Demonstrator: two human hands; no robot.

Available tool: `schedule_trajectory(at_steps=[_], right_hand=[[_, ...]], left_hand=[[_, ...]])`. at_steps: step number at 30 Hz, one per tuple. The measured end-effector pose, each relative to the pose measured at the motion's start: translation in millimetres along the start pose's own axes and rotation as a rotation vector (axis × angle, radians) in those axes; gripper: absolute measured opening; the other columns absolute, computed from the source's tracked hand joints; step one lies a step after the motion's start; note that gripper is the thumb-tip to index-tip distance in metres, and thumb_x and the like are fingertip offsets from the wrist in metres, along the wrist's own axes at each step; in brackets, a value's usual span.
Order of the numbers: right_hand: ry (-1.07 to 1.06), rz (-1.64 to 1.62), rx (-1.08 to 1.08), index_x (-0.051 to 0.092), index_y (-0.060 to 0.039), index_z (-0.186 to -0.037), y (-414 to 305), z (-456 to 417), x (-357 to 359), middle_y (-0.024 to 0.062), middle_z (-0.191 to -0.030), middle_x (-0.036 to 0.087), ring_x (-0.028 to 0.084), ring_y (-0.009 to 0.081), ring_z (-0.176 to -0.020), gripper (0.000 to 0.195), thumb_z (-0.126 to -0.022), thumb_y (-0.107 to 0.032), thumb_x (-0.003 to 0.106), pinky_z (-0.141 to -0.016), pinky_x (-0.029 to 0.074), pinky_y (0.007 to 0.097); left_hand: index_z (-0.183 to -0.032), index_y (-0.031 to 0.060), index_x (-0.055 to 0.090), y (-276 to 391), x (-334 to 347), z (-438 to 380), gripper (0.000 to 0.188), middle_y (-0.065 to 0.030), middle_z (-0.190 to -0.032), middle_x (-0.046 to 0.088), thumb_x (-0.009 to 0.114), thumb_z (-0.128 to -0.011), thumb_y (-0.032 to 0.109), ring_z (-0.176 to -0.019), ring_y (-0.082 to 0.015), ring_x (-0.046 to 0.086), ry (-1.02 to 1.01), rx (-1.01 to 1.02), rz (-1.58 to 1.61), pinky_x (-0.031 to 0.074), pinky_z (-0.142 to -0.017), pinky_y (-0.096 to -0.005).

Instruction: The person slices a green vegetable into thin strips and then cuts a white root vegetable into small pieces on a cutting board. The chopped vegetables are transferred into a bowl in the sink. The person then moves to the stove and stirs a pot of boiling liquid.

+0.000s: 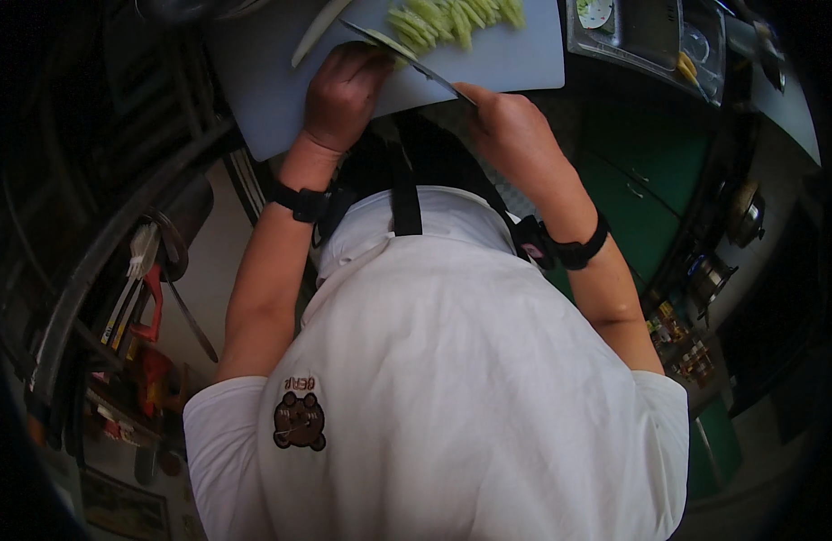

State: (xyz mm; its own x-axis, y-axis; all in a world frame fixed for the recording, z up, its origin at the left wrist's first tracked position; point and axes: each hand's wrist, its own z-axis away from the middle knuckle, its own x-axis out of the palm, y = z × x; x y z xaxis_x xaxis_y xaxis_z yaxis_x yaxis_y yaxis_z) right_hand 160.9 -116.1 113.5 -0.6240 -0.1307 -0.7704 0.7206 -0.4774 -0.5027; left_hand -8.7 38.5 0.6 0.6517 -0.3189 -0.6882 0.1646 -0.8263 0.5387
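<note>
A kitchen knife (437, 78) is gripped in my right hand (514, 125), its blade slanting up and left over the white cutting board (524, 64). My left hand (345, 91) is curled on the board beside the blade, with its fingertips against a pale green vegetable piece (396, 46). The blade partly hides that piece, and my fingers cover some of it. Beyond the knife lies a row of cut pale green vegetable slices (450, 20). A long whitish vegetable strip (318, 32) rests to the left of my left hand.
To the right of the board is a sink (632, 40), with a yellow-handled item (688, 67) at its side. Green cabinet doors (632, 176) stand below. Pots (710, 277) sit farther right. At left, a metal rail (118, 223) runs near hanging utensils (145, 250).
</note>
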Motion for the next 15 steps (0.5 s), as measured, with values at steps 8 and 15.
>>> schedule_trajectory(at_steps=[8, 15], right_hand=[[0.036, -0.195, 0.001, 0.07, -0.0084, -0.122, 8, -11, 8, 0.0242, -0.09, 0.07, 0.068, 0.0435, -0.087, 0.033, -0.089, -0.006, 0.062, -0.076, 0.056, 0.0488], [0.023, -0.067, -0.02, 0.07, -0.0087, -0.121, 0, 3, 2, 0.0236, -0.09, 0.07, 0.068, 0.0436, -0.086, 0.033, -0.09, -0.005, 0.062, -0.075, 0.056, 0.0486]], left_hand=[[-0.099, 0.0073, 0.074, -4, -7, 4, 0.018, -0.007, -0.105, 0.07, 0.071, -0.082, 0.002, -0.098, -0.0298, 0.065, 0.017, -0.041, 0.111, 0.056, -0.084, -0.0382], [-0.099, 0.0073, 0.074, -5, -5, 6, 0.017, -0.0074, -0.103, 0.07, 0.07, -0.083, 0.003, -0.098, -0.0293, 0.065, -0.018, -0.032, 0.042, 0.056, -0.085, -0.0388]])
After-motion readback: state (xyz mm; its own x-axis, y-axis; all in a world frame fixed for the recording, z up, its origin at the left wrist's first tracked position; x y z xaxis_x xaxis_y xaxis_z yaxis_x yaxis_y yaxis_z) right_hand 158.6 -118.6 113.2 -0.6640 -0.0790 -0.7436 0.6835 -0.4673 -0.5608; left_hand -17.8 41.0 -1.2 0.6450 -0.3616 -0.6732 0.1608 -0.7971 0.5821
